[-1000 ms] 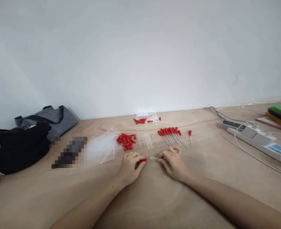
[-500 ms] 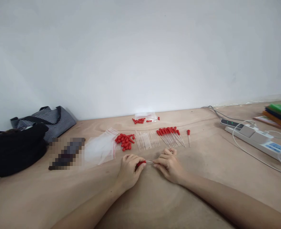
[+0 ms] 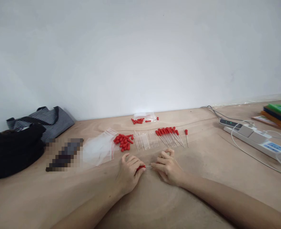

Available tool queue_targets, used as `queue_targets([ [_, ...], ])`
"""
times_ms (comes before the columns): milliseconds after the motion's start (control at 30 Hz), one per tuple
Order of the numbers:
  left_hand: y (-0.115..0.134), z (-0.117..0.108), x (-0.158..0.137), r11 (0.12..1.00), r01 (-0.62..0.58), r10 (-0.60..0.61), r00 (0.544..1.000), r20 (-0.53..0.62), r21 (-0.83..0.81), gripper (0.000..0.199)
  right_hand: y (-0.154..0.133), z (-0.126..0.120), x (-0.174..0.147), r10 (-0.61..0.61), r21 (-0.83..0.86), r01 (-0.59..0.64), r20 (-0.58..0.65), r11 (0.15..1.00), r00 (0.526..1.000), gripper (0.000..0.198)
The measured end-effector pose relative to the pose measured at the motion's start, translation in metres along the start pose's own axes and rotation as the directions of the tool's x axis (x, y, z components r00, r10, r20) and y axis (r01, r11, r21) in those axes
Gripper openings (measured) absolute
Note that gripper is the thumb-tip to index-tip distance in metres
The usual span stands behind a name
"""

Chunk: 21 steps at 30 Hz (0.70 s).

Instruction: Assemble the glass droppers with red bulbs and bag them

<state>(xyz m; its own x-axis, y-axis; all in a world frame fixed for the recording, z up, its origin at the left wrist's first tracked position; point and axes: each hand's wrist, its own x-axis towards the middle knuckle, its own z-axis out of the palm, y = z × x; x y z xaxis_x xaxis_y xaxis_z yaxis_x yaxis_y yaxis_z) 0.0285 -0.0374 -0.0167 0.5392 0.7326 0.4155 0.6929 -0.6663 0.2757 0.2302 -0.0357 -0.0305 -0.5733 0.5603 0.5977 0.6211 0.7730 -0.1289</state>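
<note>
Between finger and thumb, my left hand (image 3: pixel 130 173) pinches a red rubber dropper bulb (image 3: pixel 141 167). My right hand (image 3: pixel 167 167) is closed on a clear glass dropper tube (image 3: pixel 148 167), whose end meets the bulb's mouth; how deep it sits inside is hidden. Beyond my left hand lies a pile of red bulbs (image 3: pixel 123 141) beside a bundle of bare glass tubes (image 3: pixel 146 140). A row of droppers with red bulbs fitted (image 3: pixel 170 135) is past my right hand. One single dropper (image 3: pixel 186 137) lies apart to its right.
Clear zip bags (image 3: pixel 97 148) lie left of the bulbs. Against the wall is another bag (image 3: pixel 145 116) with slim red bulbs (image 3: pixel 138 121). A power strip (image 3: pixel 255 140) with cables occupies the right, a striped bag (image 3: pixel 54 122) and black cloth (image 3: pixel 16 152) the left.
Both hands have come slightly lower in the picture, still holding the bulb and tube end to end. The whole scene has shifted a little left with the camera.
</note>
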Motion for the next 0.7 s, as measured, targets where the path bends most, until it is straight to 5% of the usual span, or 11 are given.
queue_targets([
  [700, 0.001, 0.004, 0.012, 1.0, -0.028, 0.028, 0.999, -0.032, 0.013, 0.013, 0.005, 0.008, 0.012, 0.072, -0.01, -0.071, 0.058, 0.997, 0.996, 0.02],
])
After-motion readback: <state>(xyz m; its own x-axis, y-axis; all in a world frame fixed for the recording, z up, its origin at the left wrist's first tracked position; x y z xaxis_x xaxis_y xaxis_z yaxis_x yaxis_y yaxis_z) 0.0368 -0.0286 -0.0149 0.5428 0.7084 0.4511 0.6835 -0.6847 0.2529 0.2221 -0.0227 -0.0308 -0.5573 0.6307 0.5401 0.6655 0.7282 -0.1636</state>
